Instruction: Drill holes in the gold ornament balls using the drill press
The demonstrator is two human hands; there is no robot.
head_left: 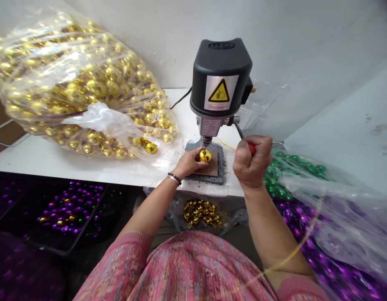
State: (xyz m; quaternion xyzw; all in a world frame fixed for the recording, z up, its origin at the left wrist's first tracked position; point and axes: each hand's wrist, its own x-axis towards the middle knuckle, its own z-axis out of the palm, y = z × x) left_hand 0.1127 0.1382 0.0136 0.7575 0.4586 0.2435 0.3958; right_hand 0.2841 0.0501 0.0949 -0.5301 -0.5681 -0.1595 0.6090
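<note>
Head view. The person's left hand [189, 162] is curled over a mirror-gold bauble [205, 156], its fingers pressed together around the side of the ball. The bauble sits on a brown pad [213, 165] on the grey base plate [206, 179] of a black bench drill [221, 71], directly below the chuck [206, 140]. Whether a bit touches the bauble is too small to tell. The right hand [252, 161] is closed in a fist around the red grip [252, 148] of a metal lever [239, 131], which rises to the side of the drill head. The step in hand: one bauble is held under the drill while the lever is gripped.

Around the drill, a large clear plastic bag of gold baubles [80, 83] lies on the white table [33, 154] to the left. Below the table edge are a small heap of gold beads [202, 212] on plastic, a dark tray of purple beads [70, 207], and a clear bag of purple [321, 234] and green beads [290, 175]. A pink knitted sleeve [130, 255] covers the left forearm's upper end.
</note>
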